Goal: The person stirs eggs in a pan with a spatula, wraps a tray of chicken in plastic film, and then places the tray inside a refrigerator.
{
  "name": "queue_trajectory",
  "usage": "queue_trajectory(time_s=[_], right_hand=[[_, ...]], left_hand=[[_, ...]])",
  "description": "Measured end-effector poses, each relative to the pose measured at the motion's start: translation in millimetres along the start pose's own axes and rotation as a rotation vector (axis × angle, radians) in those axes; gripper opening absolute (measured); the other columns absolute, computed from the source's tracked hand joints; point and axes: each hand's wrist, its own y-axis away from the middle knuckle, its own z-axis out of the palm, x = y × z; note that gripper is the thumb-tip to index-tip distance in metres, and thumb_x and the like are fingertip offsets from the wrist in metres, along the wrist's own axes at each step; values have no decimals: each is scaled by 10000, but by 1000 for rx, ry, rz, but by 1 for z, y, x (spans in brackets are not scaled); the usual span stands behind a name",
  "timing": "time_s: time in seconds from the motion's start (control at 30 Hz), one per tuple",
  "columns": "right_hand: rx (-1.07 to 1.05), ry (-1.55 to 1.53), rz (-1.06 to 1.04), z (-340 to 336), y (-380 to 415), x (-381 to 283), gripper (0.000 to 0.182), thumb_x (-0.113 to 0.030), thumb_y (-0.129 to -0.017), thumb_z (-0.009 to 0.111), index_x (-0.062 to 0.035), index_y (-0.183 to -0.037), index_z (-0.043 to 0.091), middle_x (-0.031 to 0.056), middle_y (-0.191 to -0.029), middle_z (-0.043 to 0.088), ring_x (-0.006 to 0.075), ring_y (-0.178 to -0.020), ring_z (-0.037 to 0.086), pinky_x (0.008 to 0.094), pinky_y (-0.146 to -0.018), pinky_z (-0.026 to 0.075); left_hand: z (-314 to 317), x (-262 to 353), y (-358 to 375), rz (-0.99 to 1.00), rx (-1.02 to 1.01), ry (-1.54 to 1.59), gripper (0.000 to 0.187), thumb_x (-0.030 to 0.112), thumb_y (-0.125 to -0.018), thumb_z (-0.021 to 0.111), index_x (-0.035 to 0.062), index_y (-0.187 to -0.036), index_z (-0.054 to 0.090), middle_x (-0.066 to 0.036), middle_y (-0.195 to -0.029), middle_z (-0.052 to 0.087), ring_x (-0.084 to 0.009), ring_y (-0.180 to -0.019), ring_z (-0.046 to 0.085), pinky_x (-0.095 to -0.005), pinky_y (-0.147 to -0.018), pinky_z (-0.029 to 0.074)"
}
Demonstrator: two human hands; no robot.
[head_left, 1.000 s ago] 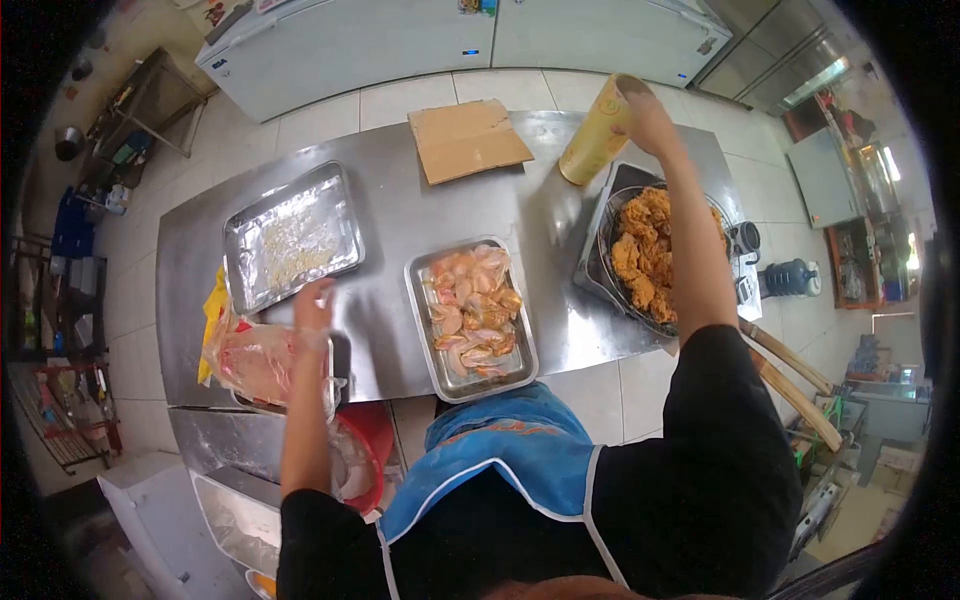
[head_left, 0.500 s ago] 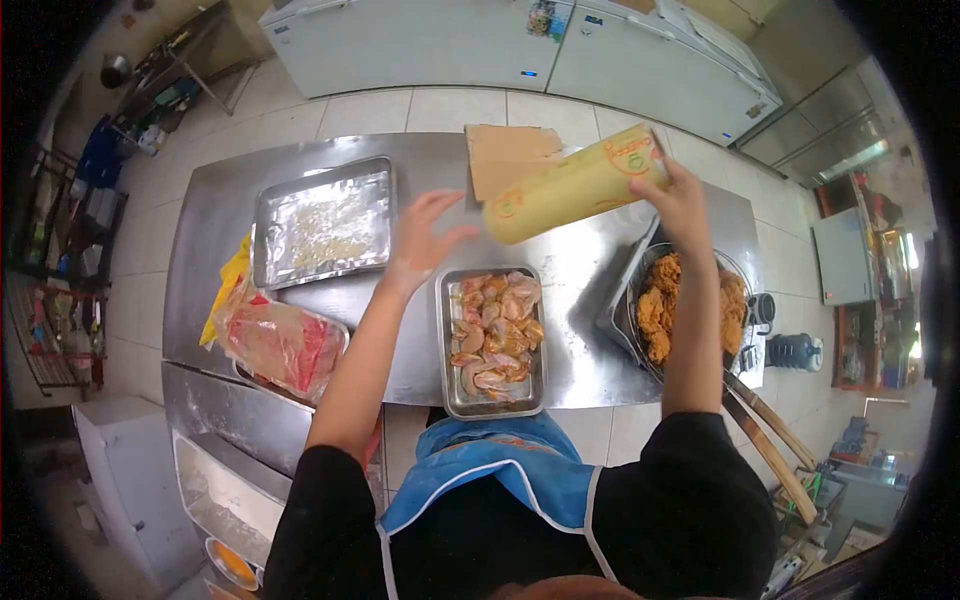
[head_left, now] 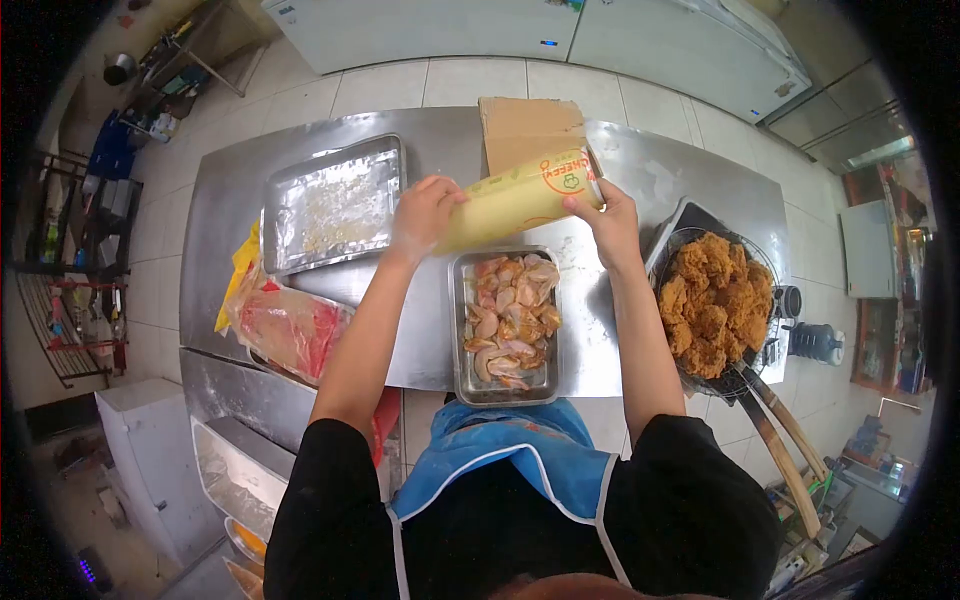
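Note:
A yellow printed roll [head_left: 515, 203] lies tilted across the space between my hands, above the steel table [head_left: 440, 135]. My right hand [head_left: 611, 222] grips its right end, thumb on the printed side. At the other end, the bent fingers of my left hand [head_left: 428, 213] close on the roll's upper edge. Just below the roll is a metal tray [head_left: 457, 330] of raw chicken pieces [head_left: 513, 320]. A flat piece of cardboard [head_left: 530, 122] lies behind the roll, partly covered by it.
A shallow metal tray [head_left: 335, 205] with wet residue is at the left, above a plastic bag of red-looking contents [head_left: 290, 325]. Fried chicken [head_left: 715, 300] fills a long-handled wire basket at the right. White freezers [head_left: 680, 55] stand beyond the table.
My left hand has closed on the roll's left end, where it was apart before. My right hand and the roll have moved left and lower. The view has shifted slightly.

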Motion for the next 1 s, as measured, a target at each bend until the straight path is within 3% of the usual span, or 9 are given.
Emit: queue_trajectory(time_s=[0.17, 0.33, 0.43, 0.53, 0.63, 0.73, 0.83, 0.93, 1.0], right_hand=[[11, -259, 37, -4, 3, 67, 334, -96, -825, 726, 19, -1122, 625, 62, -1023, 683, 110, -927, 596, 265, -854, 457], [30, -72, 112, -8, 18, 138, 340, -130, -842, 712, 8, -1125, 584, 90, -1047, 666, 141, -958, 599, 292, -859, 464], [84, 106, 186, -10, 24, 156, 398, -142, -806, 747, 4, -1113, 539, 109, -1030, 653, 172, -947, 601, 311, -855, 469], [81, 230, 89, -18, 14, 182, 462, -123, -773, 768, 0, -1136, 510, 120, -1014, 637, 198, -963, 602, 323, -872, 467], [69, 239, 193, -20, 7, 185, 536, -128, -750, 784, -7, -1180, 489, 134, -1051, 605, 260, -1021, 582, 365, -895, 457], [298, 589, -123, -1, 15, 117, 525, -157, -716, 810, -32, -1146, 536, 138, -1093, 566, 324, -1063, 537, 408, -902, 440], [125, 804, -331, 22, 12, 60, 469, -202, -700, 815, -65, -1090, 593, 121, -1107, 548, 359, -1060, 503, 455, -873, 429], [59, 989, -307, 41, 9, 72, 331, -221, -717, 792, -91, -981, 641, 100, -1088, 543, 346, -1031, 506, 481, -856, 420], [57, 943, -308, 44, 0, 89, 181, -222, -789, 724, -92, -881, 638, 121, -995, 581, 359, -950, 554, 485, -789, 438]], left_hand=[[14, -12, -15, -182, -4, 72, 140, 117, -941, 512, 3, -938, 593, -187, -908, 668, -339, -841, 655, -405, -742, 508], [37, -31, -37, -103, -123, 30, 173, 159, -925, 563, -5, -955, 607, -202, -950, 672, -375, -856, 656, -416, -760, 522], [35, -10, -47, -285, -371, 61, 223, 239, -897, 632, 36, -987, 652, -191, -910, 669, -337, -875, 652, -413, -763, 495], [30, -7, -56, -80, -577, -70, 235, 257, -824, 717, 71, -966, 705, -184, -951, 680, -343, -919, 650, -431, -799, 506], [39, -27, -67, 38, -612, -162, 185, 252, -796, 732, 90, -887, 728, -165, -952, 685, -318, -955, 644, -426, -818, 499], [48, -20, -63, 25, -462, -107, 182, 244, -772, 743, 72, -831, 736, -156, -918, 683, -323, -900, 650, -411, -814, 504], [54, -14, -54, -12, -337, 57, 186, 241, -770, 739, 70, -842, 737, -159, -859, 669, -338, -826, 643, -413, -794, 503], [56, -4, -52, -16, -228, 78, 176, 231, -769, 741, 72, -844, 741, -155, -819, 656, -354, -785, 635, -429, -766, 497], [53, -6, -54, -4, -265, -20, 172, 220, -767, 743, 69, -850, 735, -159, -830, 659, -357, -804, 639, -434, -759, 495]])
